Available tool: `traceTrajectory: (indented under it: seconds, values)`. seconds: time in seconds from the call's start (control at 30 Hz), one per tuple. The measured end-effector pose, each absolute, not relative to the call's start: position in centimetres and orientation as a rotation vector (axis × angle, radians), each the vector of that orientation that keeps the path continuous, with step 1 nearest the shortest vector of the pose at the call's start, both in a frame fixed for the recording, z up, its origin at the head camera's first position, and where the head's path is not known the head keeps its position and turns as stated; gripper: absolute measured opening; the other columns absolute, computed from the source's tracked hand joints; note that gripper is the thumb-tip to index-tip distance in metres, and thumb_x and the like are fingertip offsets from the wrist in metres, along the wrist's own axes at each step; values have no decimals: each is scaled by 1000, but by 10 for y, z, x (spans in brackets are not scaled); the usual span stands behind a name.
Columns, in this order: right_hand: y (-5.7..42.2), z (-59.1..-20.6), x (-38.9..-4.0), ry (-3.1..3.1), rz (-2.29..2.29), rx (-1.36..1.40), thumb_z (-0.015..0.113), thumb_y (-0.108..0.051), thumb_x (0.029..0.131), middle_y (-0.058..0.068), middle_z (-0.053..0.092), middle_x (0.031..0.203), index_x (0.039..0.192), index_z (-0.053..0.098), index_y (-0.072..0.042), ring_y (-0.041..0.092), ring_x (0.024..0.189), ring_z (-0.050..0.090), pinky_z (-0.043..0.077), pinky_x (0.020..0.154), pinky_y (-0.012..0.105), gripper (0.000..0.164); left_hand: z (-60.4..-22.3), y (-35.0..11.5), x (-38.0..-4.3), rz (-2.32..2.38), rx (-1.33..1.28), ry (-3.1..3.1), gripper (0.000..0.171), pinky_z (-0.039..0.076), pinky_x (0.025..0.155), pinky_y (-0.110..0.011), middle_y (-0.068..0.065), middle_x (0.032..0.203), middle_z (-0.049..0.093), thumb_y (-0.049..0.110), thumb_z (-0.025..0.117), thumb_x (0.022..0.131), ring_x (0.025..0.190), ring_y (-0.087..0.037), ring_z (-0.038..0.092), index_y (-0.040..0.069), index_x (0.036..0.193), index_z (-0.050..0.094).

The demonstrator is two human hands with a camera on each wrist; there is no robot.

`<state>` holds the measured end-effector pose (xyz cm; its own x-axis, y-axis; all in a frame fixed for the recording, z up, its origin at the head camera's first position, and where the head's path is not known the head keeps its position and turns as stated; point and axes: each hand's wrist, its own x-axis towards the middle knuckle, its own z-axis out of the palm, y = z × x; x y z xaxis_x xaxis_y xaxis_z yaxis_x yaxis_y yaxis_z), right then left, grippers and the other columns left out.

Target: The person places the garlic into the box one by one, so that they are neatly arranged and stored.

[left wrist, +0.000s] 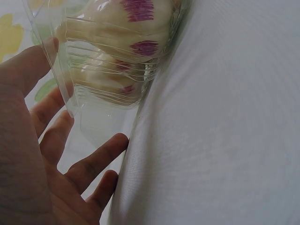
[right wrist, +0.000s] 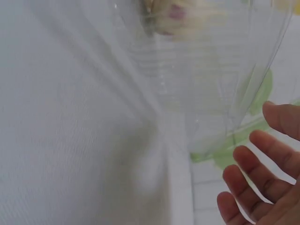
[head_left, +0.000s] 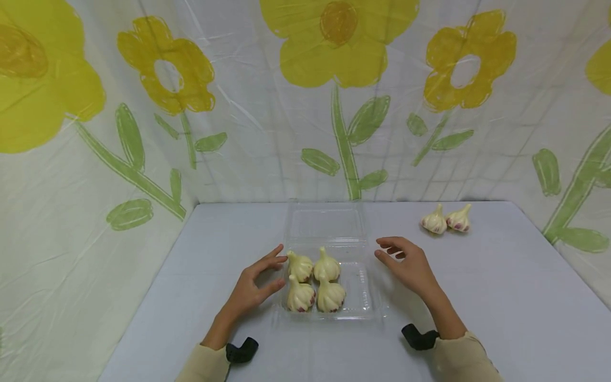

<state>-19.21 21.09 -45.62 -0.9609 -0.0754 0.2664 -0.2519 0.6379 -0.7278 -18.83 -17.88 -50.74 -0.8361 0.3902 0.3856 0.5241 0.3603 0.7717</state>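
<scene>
A clear plastic clamshell box (head_left: pixel 357 284) stands on the table with its lid (head_left: pixel 326 223) folded back. Several garlic bulbs (head_left: pixel 330 295) fill the left and middle of its base, stems pointing away; the right side of the base holds none. My left hand (head_left: pixel 249 286) is spread along the box's left side, thumb and fingertips right at the rim, as the left wrist view also shows beside the ridged wall (left wrist: pixel 108 65). Off the box's right edge hovers my right hand (head_left: pixel 409 265), fingers loosely bent with nothing between them.
Two more garlic bulbs (head_left: pixel 434 220) sit side by side at the table's back right. A white cloth covers the table (head_left: pixel 200 254). Behind it hangs a curtain (head_left: pixel 238 138) painted with yellow flowers. Each wrist carries a black mount (head_left: pixel 242 350).
</scene>
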Motion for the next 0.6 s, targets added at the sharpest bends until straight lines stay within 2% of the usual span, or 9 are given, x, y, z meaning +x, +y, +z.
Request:
traceTrajectory:
  seconds: [0.23, 0.6]
  values:
    - [225, -461, -198, -2676, 1241, 170, 71, -24, 97, 14, 70, 127, 128, 68, -6, 30, 108, 67, 51, 90, 45, 36, -507, -179, -189, -1487, -843, -2470, 47, 44, 111, -32, -5, 162, 43, 15, 75, 93, 119, -26, 67, 16, 138, 63]
    - [244, -466, -202, -2680, 1235, 83, 70, -27, 98, 18, 70, 126, 130, 67, -4, 32, 109, 67, 52, 88, 35, 40, -507, -178, -188, -1492, -847, -2466, 48, 43, 111, -31, -5, 162, 43, 15, 75, 92, 119, -25, 67, 15, 138, 63]
